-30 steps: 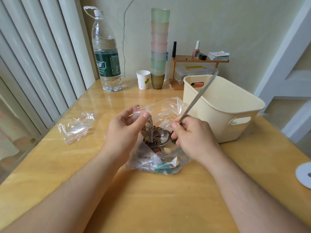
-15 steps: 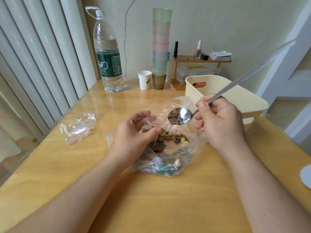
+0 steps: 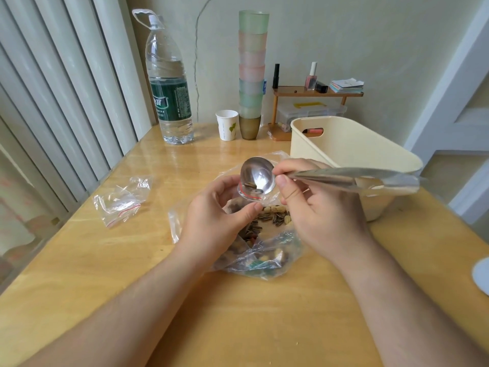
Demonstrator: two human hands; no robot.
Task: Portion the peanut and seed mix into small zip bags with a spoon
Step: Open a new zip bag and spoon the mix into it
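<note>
The spoon (image 3: 258, 176) is tipped over the mouth of a small zip bag (image 3: 247, 198), a few seeds sliding off, so a portion is being poured. The right hand (image 3: 317, 215) pinches its handle at 3 o'clock. The left hand (image 3: 219, 221) grips the small bag, held above the big bag of mix (image 3: 264, 250). Next, I judge, another scoop.

Spoon handle (image 3: 357, 178) motion-blurred

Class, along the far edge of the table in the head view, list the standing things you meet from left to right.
Large clear plastic water bottle with green label → small white paper cup → tall stack of pastel frosted cups → small wooden shelf rack holding cosmetics.
</note>
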